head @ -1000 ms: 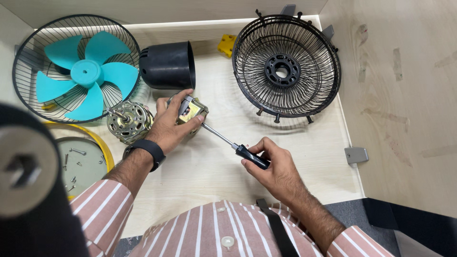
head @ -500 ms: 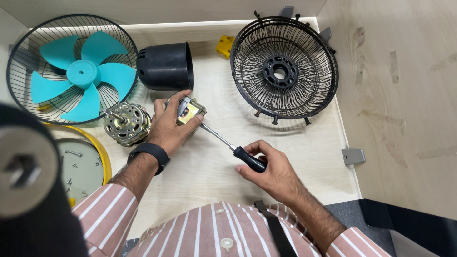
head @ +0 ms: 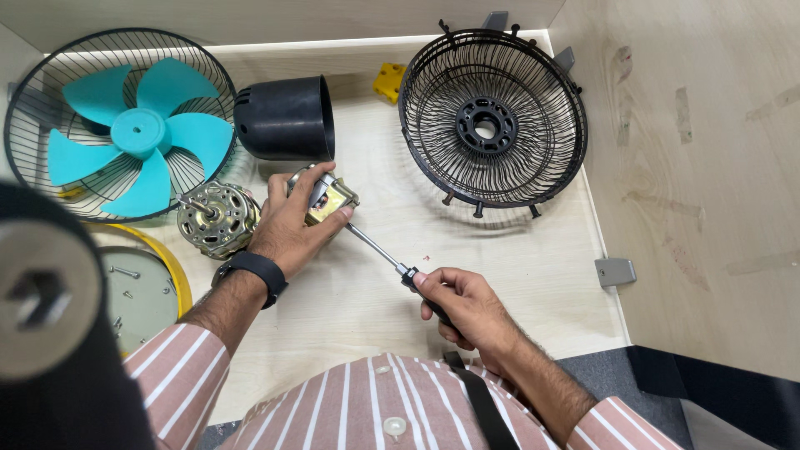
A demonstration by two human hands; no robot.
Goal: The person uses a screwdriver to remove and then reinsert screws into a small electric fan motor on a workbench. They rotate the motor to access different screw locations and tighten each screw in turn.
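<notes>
My left hand (head: 293, 225) grips a small metal fan part (head: 327, 200), brass-coloured and silver, pressed against the light wooden table (head: 517, 258). My right hand (head: 462, 307) holds a screwdriver (head: 392, 261) by its black handle, and the steel shaft runs up and left with its tip at the part. A black watch sits on my left wrist. Just left of the held part lies a bare fan motor (head: 218, 219) with copper windings.
A black wire guard with a teal fan blade (head: 133, 133) lies at the back left, a black cylindrical housing (head: 287, 117) beside it. A second black wire guard (head: 492, 121) stands tilted at the back right. A yellow-rimmed dish with screws (head: 142, 287) sits left.
The view has shifted slightly. My right hand and the screwdriver handle have dropped a little toward me; the tip stays at the part in my left hand.
</notes>
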